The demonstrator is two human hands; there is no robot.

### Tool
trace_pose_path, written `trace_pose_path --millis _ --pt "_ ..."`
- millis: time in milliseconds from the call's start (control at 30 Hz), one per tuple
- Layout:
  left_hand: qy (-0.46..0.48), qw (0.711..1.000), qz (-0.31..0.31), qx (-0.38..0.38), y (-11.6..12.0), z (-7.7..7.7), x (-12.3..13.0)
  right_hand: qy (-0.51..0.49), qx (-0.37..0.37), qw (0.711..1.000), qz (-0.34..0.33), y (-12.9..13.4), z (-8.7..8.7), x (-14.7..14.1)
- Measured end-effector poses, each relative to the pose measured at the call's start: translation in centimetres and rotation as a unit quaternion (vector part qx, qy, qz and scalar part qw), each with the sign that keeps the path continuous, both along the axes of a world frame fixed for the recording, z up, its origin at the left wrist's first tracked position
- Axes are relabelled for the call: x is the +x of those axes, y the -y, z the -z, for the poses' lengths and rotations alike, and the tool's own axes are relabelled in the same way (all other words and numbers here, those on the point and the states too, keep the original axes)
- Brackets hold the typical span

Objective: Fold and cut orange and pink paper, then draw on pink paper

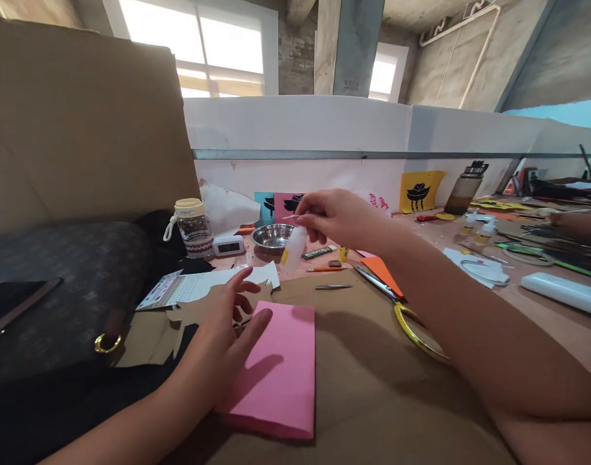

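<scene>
My right hand (324, 216) is raised past the far edge of a pink folded sheet of paper (288, 368). Its fingers pinch the top of a small white glue bottle (294, 248) with a yellow label, which hangs slightly tilted and blurred. Over the paper's left side, my left hand (227, 329) is open, its fingers spread and holding nothing. Whether its thumb touches the paper I cannot tell. Cut brown card (198, 313) lies partly under the left hand. Behind the bottle is a shiny metal bowl (270, 239).
Yellow-handled scissors (404, 310) lie partly beneath my right forearm. A pencil (327, 269) and tweezers (334, 286) lie beyond the paper. A dark bag (72, 297) and a patterned bottle (194, 229) stand left. At far right another person's hand (573, 223) is near other craft items.
</scene>
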State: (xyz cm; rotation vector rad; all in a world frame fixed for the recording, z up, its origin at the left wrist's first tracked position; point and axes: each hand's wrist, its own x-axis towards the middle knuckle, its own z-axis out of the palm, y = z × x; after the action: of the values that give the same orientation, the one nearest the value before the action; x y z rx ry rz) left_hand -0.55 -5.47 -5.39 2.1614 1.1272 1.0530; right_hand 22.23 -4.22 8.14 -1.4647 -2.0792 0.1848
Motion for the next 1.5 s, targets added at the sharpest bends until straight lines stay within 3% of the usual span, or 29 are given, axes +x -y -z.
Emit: trace_pose_path --millis 100,267,600,700,833,900,967,1033,1133,1267,1400,1500 --pt "-0.017 1.0 0.006 -0.008 -0.1 0.3 0.0 0.113 0.046 0.987 0.104 -2.7 1.2 2.6" --pt "-0.023 0.999 0.019 -0.013 -0.2 0.6 0.0 0.152 0.032 0.97 0.184 -6.9 5.1 6.2" --pt "-0.036 0.999 0.024 0.02 0.3 -0.1 -0.1 0.166 -0.011 0.963 0.214 -8.5 7.6 7.9" --pt "-0.039 0.999 0.022 0.029 0.2 -0.1 -0.1 0.151 0.008 0.964 0.217 -8.0 6.7 7.4" --pt "-0.061 0.996 0.033 0.061 -0.1 0.1 -0.2 0.116 0.03 0.972 0.201 -5.0 2.7 4.9" --pt "-0.077 0.993 0.039 0.081 -0.3 0.1 -0.2 0.083 0.015 0.986 0.142 -2.4 0.7 3.0" --pt "-0.086 0.991 0.042 0.096 -0.3 0.0 -0.2 0.003 -0.06 0.998 0.023 0.4 -0.1 1.3" --pt "-0.092 0.989 0.048 0.1 -0.2 0.0 -0.1 0.022 -0.119 0.992 -0.033 2.7 0.9 0.3" --pt "-0.113 0.987 0.064 0.094 -0.1 0.1 0.0 0.077 -0.155 0.985 -0.021 4.4 4.8 0.6" --pt "-0.154 0.979 0.106 0.084 0.0 0.5 0.2 0.021 -0.247 0.968 -0.03 4.8 9.5 2.2" --pt "-0.173 0.973 0.129 0.085 -0.1 0.9 0.2 -0.103 -0.295 0.95 -0.024 4.5 10.9 1.9" --pt "-0.185 0.969 0.134 0.092 -0.2 1.0 0.1 -0.273 -0.325 0.905 -0.035 4.4 11.2 1.0"
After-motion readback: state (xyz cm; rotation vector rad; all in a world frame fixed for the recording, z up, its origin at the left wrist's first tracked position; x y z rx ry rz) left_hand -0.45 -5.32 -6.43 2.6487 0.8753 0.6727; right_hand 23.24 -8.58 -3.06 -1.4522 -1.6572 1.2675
